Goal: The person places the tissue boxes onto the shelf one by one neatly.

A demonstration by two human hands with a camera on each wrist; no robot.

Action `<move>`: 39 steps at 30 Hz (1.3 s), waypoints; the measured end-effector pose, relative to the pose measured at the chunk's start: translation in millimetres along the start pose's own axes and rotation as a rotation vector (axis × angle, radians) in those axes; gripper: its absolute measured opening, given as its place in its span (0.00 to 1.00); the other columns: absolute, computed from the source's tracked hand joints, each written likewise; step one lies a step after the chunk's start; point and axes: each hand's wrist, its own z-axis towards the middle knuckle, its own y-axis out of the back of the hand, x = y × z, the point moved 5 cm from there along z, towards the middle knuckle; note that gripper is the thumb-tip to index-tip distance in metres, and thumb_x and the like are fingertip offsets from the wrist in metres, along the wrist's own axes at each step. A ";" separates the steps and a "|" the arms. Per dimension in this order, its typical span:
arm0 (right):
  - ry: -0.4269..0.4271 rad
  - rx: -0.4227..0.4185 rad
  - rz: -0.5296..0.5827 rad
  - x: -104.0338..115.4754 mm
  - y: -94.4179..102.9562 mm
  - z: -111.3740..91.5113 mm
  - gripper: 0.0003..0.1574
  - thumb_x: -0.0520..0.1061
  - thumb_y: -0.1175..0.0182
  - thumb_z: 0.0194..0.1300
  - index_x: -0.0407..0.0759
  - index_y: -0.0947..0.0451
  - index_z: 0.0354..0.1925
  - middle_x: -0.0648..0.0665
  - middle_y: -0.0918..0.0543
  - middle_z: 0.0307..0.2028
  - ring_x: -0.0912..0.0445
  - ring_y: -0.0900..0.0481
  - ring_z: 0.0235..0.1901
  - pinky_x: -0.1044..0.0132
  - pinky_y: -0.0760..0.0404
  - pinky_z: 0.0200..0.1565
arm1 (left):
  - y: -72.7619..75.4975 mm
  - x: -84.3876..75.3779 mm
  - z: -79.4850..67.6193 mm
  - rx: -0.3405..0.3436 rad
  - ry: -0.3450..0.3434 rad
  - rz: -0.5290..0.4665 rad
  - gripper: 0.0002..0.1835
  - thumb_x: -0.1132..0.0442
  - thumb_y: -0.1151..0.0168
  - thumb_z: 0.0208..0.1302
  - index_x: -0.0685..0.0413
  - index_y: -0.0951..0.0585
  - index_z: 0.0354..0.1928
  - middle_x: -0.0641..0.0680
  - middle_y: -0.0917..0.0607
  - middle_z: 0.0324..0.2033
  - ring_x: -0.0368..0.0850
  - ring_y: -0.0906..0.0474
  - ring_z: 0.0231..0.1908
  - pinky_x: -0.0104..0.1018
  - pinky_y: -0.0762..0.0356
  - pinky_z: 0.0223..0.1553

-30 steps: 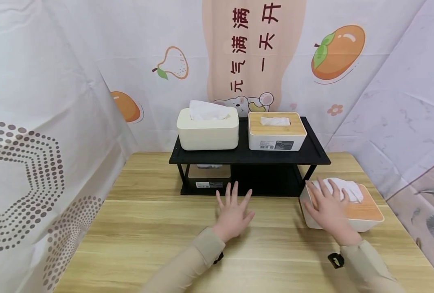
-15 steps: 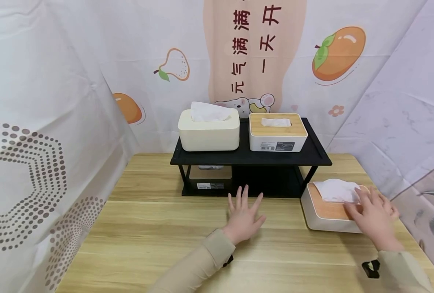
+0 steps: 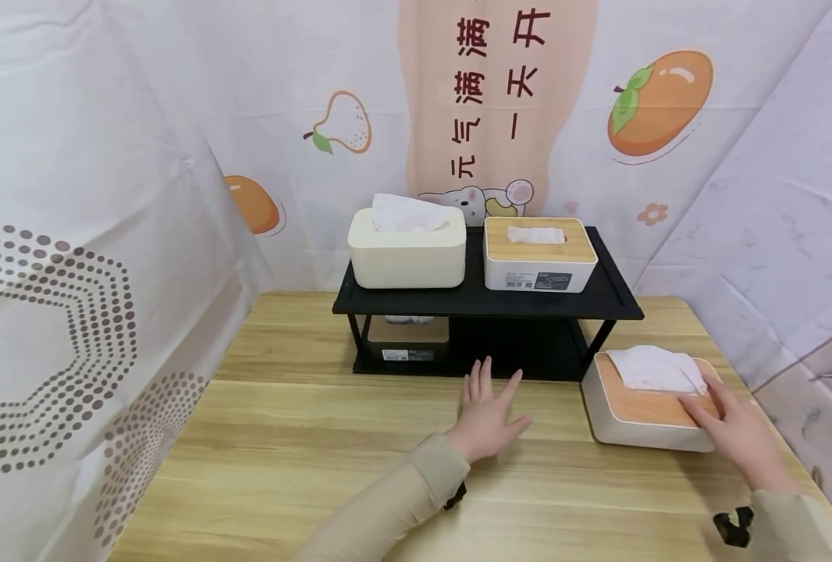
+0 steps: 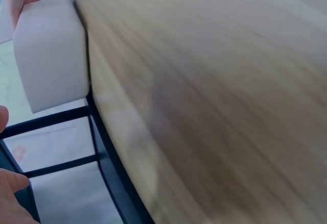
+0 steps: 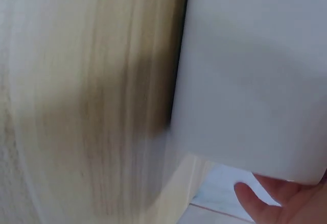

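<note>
A white tissue box with a wooden lid stands at the right front corner of the black two-tier shelf, a white tissue lying over its slot. My right hand grips its right end, thumb on the lid; the fingers on the far side are hidden in the head view. In the right wrist view fingers show at the end of the box's white wall. My left hand, fingers spread and holding nothing, is in front of the shelf's lower tier.
On the upper tier stand a cream tissue box and a white one with a wooden lid. Another box sits in shadow at the lower tier's left. Printed cloth hangs around the wooden table.
My right hand has moved from the lid's left part to the box's right end and taken hold there. My left hand has drifted to the right, fingers still spread.
</note>
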 end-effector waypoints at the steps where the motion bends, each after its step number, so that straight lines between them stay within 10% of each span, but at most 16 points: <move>1: -0.013 0.012 0.025 -1.6 0.4 0.4 0.46 0.59 0.52 0.68 0.34 0.54 0.70 0.15 0.42 0.59 0.20 0.43 0.54 0.32 0.41 0.49 | -0.1 -1.8 2.0 0.003 -0.002 -0.014 0.37 0.42 0.51 0.66 0.37 0.52 0.73 0.65 0.65 0.71 0.64 0.71 0.71 0.62 0.60 0.68; 11: -0.181 0.214 0.197 -13.4 1.5 -0.8 0.53 0.65 0.54 0.66 0.41 0.68 0.72 0.22 0.65 0.67 0.21 0.62 0.63 0.27 0.51 0.53 | -0.7 -22.1 20.6 0.013 -0.010 -0.180 0.42 0.40 0.43 0.59 0.32 0.50 0.72 0.64 0.60 0.72 0.63 0.62 0.71 0.60 0.50 0.66; 17: -0.177 0.224 0.172 -12.2 2.2 0.5 0.53 0.66 0.54 0.66 0.42 0.68 0.72 0.21 0.63 0.67 0.21 0.61 0.62 0.27 0.50 0.52 | -1.9 -37.4 28.7 0.035 -0.008 -0.229 0.43 0.39 0.39 0.55 0.28 0.49 0.70 0.62 0.52 0.71 0.60 0.51 0.70 0.52 0.36 0.62; 39: -0.153 0.201 0.213 23.2 -21.2 -7.2 0.53 0.65 0.49 0.64 0.42 0.60 0.72 0.20 0.55 0.66 0.21 0.54 0.62 0.29 0.45 0.53 | -27.4 -52.3 31.2 0.132 -0.018 -0.116 0.45 0.35 0.37 0.50 0.23 0.47 0.69 0.63 0.54 0.71 0.61 0.55 0.71 0.51 0.39 0.64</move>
